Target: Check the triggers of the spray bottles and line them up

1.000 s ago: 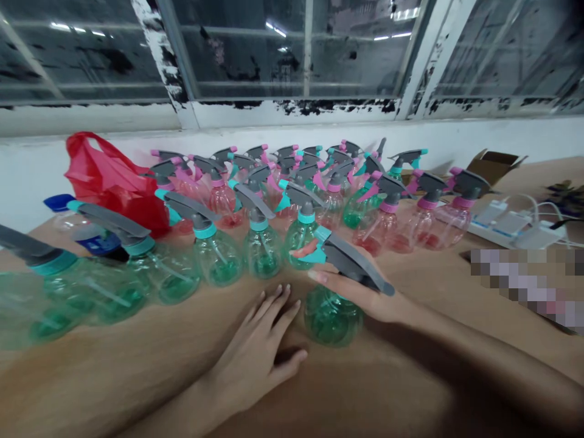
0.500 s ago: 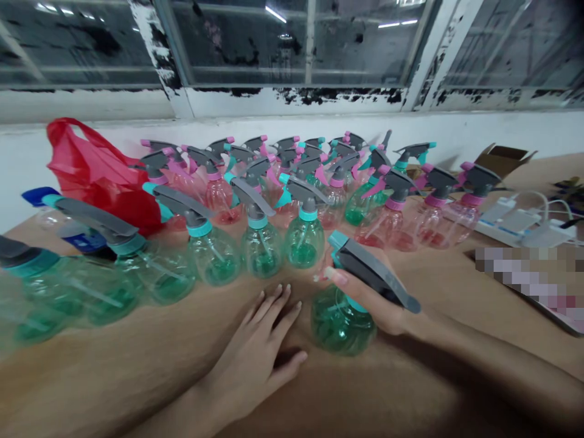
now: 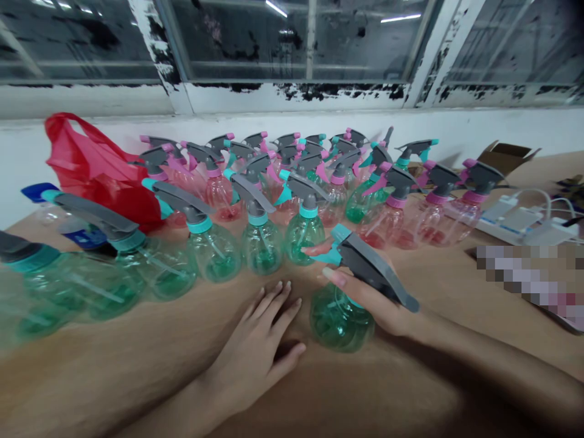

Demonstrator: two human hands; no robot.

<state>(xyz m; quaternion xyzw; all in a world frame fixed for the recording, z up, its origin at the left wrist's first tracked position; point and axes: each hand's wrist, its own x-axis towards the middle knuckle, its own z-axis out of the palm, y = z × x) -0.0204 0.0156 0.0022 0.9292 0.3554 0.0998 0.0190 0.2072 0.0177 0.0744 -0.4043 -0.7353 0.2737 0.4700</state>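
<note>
My right hand (image 3: 387,298) is wrapped round the neck of a green spray bottle (image 3: 340,319), thumb across the near side below the grey spray head. Its index finger reaches forward by the turquoise trigger. The bottle stands on the table, its nozzle pointing away to the left. Just left of it, my left hand (image 3: 255,347) lies flat on the wooden table (image 3: 164,365), fingers spread, holding nothing. Beyond the hands stands a row of green spray bottles with turquoise collars, the nearest being one green bottle (image 3: 305,237) behind the held one.
Several pink spray bottles (image 3: 385,222) crowd the back of the table. At left are a red plastic bag (image 3: 100,176) and a blue-capped bottle (image 3: 82,234). On the right lie a power strip with white chargers (image 3: 524,216), an open cardboard box (image 3: 508,161) and a blurred-out flat object (image 3: 533,286).
My right index finger has straightened away from the trigger, and the turquoise trigger now shows forward. The bottle and my left hand have hardly moved.
</note>
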